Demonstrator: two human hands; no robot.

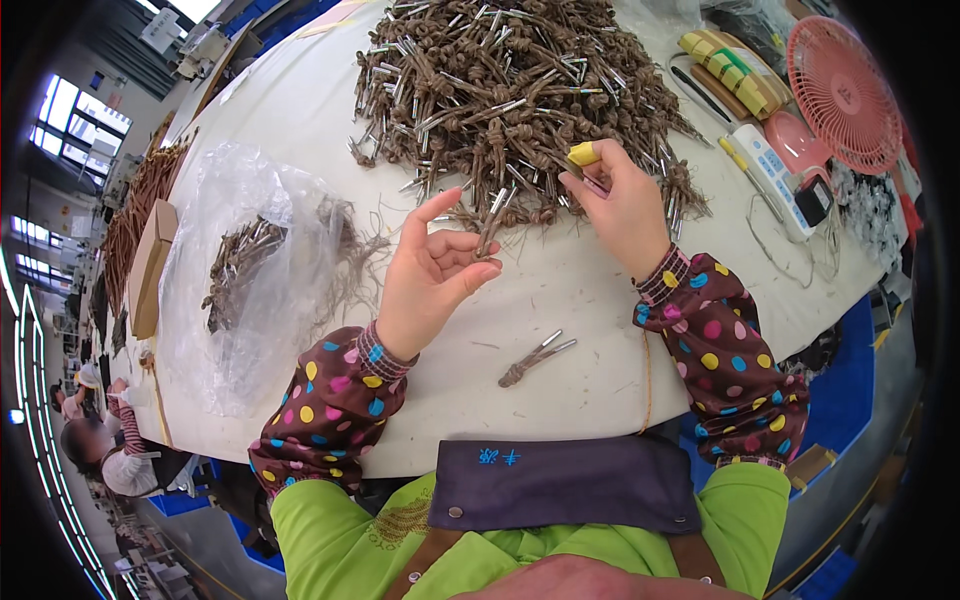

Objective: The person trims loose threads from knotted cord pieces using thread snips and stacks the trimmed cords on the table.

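My left hand (432,272) is raised over the white table (560,300) and pinches a small brown knotted cord piece with metal tips (489,228) between thumb and fingers. My right hand (618,198), with a yellow cover on one fingertip, reaches into the near edge of a big heap of the same knotted cord pieces (500,95) and pinches one of them. A single finished piece (535,358) lies on the table between my forearms. Both arms wear brown polka-dot sleeve covers.
A clear plastic bag (250,270) with more cord pieces lies at the left, next to a cardboard box (150,268). A pink fan (843,95), a white tool (770,175) and tape rolls (730,70) sit at the right. Another person (105,440) works at the lower left.
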